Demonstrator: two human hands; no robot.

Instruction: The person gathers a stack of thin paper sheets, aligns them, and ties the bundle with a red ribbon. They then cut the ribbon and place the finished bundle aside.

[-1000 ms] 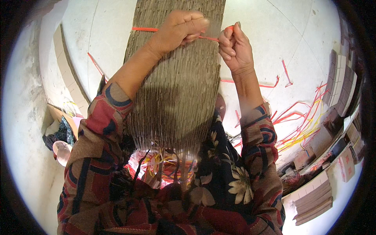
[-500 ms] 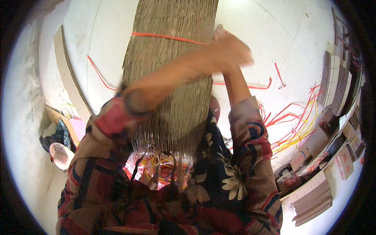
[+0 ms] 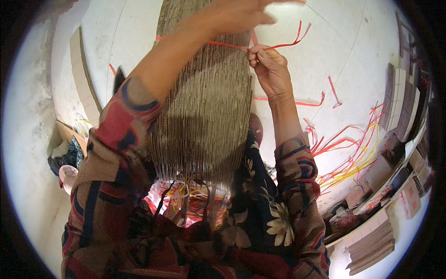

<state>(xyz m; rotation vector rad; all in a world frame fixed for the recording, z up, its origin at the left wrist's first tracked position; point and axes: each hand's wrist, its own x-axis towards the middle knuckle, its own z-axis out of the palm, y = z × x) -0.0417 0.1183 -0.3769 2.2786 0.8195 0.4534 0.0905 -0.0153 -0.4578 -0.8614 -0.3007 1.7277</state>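
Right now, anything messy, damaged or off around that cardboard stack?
Loose red and yellow straps lie scattered in a tangle across the pale floor to the person's right. The cardboard stack looks even, red strap across its top, right hand pinching it, left hand blurred above.

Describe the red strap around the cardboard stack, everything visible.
The thin red plastic strap runs taut across the upper part of the tall brown stack of flat cardboard sheets. It looks flat and ribbon-like. At the stack's right edge, the right hand pinches it, and two loose ends flare up and rightward. The blurred left hand reaches across above it.
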